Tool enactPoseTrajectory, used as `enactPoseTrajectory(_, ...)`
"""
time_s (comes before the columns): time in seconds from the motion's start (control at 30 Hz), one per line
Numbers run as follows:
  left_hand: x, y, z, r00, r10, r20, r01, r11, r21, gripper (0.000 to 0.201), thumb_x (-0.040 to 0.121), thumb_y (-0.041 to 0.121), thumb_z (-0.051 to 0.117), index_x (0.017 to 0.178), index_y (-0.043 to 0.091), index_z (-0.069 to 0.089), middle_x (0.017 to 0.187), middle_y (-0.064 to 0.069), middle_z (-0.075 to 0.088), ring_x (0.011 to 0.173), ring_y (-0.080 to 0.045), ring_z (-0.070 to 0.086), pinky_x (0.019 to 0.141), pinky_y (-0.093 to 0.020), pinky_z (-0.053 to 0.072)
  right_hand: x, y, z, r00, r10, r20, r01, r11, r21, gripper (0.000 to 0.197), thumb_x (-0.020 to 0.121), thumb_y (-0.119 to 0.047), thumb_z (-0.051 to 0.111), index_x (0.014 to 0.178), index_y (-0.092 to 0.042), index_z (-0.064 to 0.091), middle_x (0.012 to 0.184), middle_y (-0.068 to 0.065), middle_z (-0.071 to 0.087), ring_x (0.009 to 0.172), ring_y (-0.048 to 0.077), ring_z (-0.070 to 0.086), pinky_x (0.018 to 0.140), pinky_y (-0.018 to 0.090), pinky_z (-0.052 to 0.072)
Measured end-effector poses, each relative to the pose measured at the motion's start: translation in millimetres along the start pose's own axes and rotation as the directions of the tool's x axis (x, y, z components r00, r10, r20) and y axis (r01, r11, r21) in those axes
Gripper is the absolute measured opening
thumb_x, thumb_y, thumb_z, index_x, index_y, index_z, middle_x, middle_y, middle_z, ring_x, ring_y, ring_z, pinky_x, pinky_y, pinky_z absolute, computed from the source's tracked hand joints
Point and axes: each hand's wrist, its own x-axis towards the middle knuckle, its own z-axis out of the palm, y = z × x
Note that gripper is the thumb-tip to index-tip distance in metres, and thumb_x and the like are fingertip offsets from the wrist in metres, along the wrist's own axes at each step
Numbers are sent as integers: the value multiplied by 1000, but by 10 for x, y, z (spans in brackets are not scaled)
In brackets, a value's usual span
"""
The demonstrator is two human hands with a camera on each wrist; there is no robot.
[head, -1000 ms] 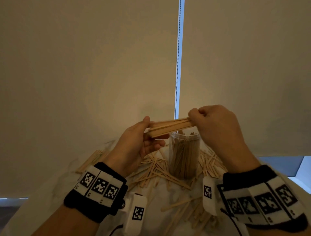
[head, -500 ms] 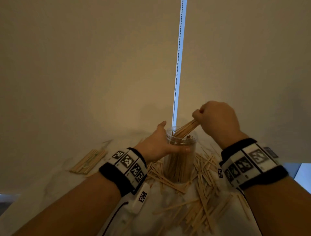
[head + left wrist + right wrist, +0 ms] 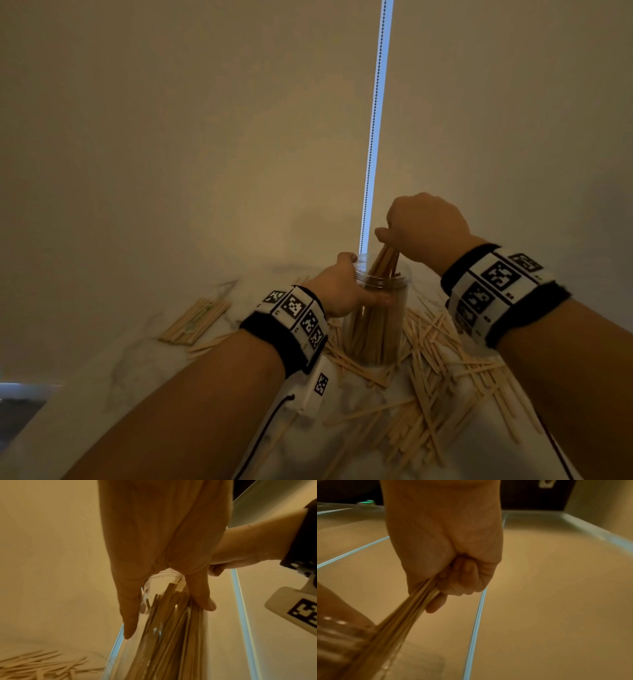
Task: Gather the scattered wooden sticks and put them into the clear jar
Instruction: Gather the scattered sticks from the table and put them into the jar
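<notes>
One bundle of sticks (image 3: 386, 262) was pinched in the right hand (image 3: 424, 229), tips already inside the jar (image 3: 376, 329) on the counter (image 3: 137, 359). Left hand (image 3: 337, 291) wrapped around the jar's neck. Probably best to stand them upright before letting go, since plenty lay scattered (image 3: 442, 370) nearby.

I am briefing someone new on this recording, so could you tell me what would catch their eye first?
The clear jar at the table's centre, packed with upright wooden sticks. The left hand grips it near the rim while the right hand feeds a bundle of sticks into its mouth. Scattered sticks litter the table around its base.
</notes>
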Motion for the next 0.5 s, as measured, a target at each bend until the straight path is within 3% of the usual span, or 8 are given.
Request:
enactPoseTrajectory(0.13, -1, -10, -7, 1000, 4, 9, -4, 1000, 5, 110, 77, 42, 85, 157, 16, 14, 145, -7, 51, 125, -23, 54, 98, -31, 45, 0, -57, 99, 998, -2, 63, -12, 975, 223, 37, 90, -45, 65, 82, -10, 65, 67, 1, 56, 71, 23, 59, 63, 31, 45)
enactPoseTrajectory(0.23, 11, -26, -1, 1000, 10, 4, -10, 1000, -2, 107, 79, 38, 84, 156, 14, 14, 141, -8, 54, 119, -22, 56, 93, -30, 45, -44, -156, 187, 967, -114, 228, 88, 988, 124, 25, 91, -37, 66, 93, -12, 69, 88, 5, 69, 77, 20, 60, 67, 29, 45)
enactPoseTrajectory(0.3, 38, -49, 10, 1000, 9, 12, -9, 1000, -23, 107, 79, 32, 85, 156, 12, 12, 137, -8, 58, 117, -22, 58, 98, -34, 48, -57, -204, 279, 931, -168, 324, 156, 986, 63, 16, 92, -22, 60, 99, -15, 73, 98, 6, 72, 78, 20, 59, 68, 27, 44)
enactPoseTrajectory(0.4, 50, -69, 13, 1000, 5, 9, -5, 1000, -28, 111, 76, 32, 87, 156, 11, 12, 137, -8, 59, 121, -24, 59, 104, -41, 49, -54, -208, 235, 886, -201, 419, 175, 979, 100, 26, 95, -15, 55, 110, -24, 75, 107, 1, 73, 86, 18, 61, 74, 25, 43)
enactPoseTrajectory(0.5, 46, -67, 12, 1000, 11, 5, -11, 1000, -3, 107, 79, 32, 85, 156, 11, 13, 138, -8, 57, 116, -22, 58, 94, -33, 49, -54, -203, 138, 845, -210, 491, 180, 978, 107, 30, 97, -15, 54, 119, -25, 72, 116, -1, 70, 95, 17, 59, 81, 24, 42)
